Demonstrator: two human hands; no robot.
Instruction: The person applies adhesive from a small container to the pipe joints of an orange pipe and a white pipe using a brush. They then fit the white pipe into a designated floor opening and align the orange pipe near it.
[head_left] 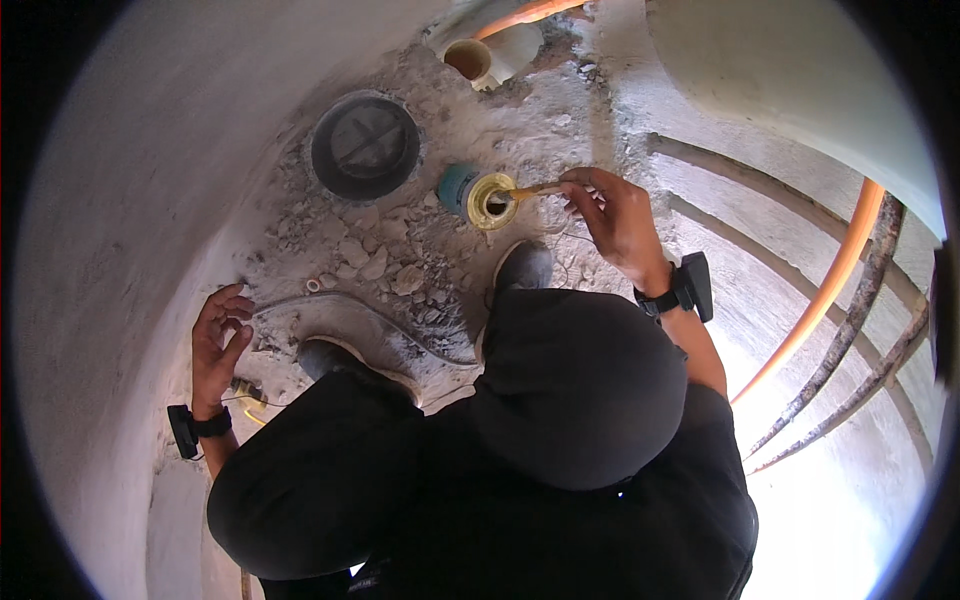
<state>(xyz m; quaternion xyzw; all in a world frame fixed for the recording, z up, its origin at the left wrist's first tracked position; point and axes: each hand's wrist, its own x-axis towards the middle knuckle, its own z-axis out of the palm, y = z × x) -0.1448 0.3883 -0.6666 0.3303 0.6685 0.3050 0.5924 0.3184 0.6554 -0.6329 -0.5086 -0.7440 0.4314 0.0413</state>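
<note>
The right hand (618, 222) was seen stretched out in front of the person, fingers pinched shut on a thin stick (536, 189), maybe a small brush; it couldn't be told which. The far tip of the stick was dipped into a little round can (482, 197) w/ a yellow rim & teal side, which lay just past the fingertips, to their left, on the rubble floor (400, 265). The can was tilted on its side a bit, mouth facing the hand. A dark shoe (526, 266) was seen just below the right hand, near the wrist side. A black band w/ a small box (686, 288) was worn on that wrist. The left hand (217, 338) was held open, fingers apart & curled a little, nothing gripped in it; it was pressed against or very near the pale curved wall (120, 250). A grey bent cable (380, 322) ran along the floor from just right of the left fingertips. Another black band (192, 428) was worn on the left wrist. Farther off, past both hands, a dark round lid (365, 146) was set in the floor, & an orange pipe (822, 290) curved away to the right of the right arm.
</note>
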